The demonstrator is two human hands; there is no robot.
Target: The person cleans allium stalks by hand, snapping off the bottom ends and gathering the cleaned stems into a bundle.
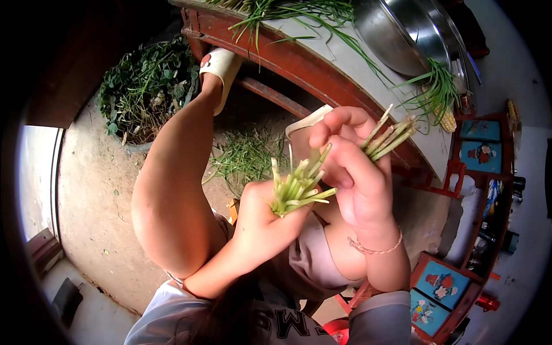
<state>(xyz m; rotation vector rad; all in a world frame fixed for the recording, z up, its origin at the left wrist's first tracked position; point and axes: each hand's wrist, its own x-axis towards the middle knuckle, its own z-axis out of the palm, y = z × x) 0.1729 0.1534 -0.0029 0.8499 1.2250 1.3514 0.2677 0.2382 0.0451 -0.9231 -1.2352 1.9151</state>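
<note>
My left hand [259, 227] is closed around a bunch of chives [296, 190], its pale green stem ends fanning up toward me. Just to the right, my right hand [362, 178] has its fingers curled, with a bracelet at the wrist. Chive stalks with brownish root ends [394, 138] stick out past its far side; the grip on them is partly hidden by the hand. The fingertips are close to the left hand's stems, and I cannot tell whether they touch.
A red-edged table [305, 69] carries loose chives [310, 17], a steel bowl [397, 34] and corn [447, 119]. Chive scraps [247, 158] lie on the floor below. At left stands a tub of leafy greens [146, 92]. Blue-panelled cabinets [440, 282] line the right.
</note>
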